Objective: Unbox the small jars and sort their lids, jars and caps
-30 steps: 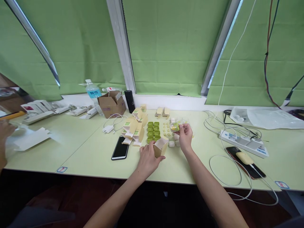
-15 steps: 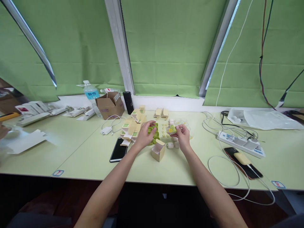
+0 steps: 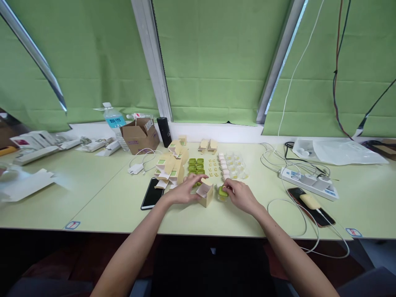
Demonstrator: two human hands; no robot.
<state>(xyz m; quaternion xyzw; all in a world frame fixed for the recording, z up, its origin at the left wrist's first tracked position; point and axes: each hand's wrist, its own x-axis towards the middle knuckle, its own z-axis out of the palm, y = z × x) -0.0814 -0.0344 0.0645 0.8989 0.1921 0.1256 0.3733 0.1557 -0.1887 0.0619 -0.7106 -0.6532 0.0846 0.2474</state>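
My left hand (image 3: 187,189) curls round the left and back of a small open cardboard box (image 3: 208,199), thumb and fingers at its sides. In my right hand (image 3: 240,194) a small clear container with a green lid (image 3: 222,192) is pinched by the lid, just right of the box. Beyond my hands lie green square lids (image 3: 192,166) in rows, small yellow clips (image 3: 210,169), a column of pale pink-white cubes (image 3: 222,162) and clear containers (image 3: 236,165). The left hand partly hides the nearest green lids.
Several folded cream boxes (image 3: 168,167) pile up left of the lids, near a black phone (image 3: 152,194). Further back stand a brown carton (image 3: 139,138), a black flask (image 3: 164,132) and a water bottle (image 3: 116,123). Right are a power strip (image 3: 306,183), loose cables and another phone (image 3: 312,207).
My right hand has brought the green-lidded container down and nearer, beside the box. My left hand has moved from over the green lids to the box. A person's hand at far left has gone from view.
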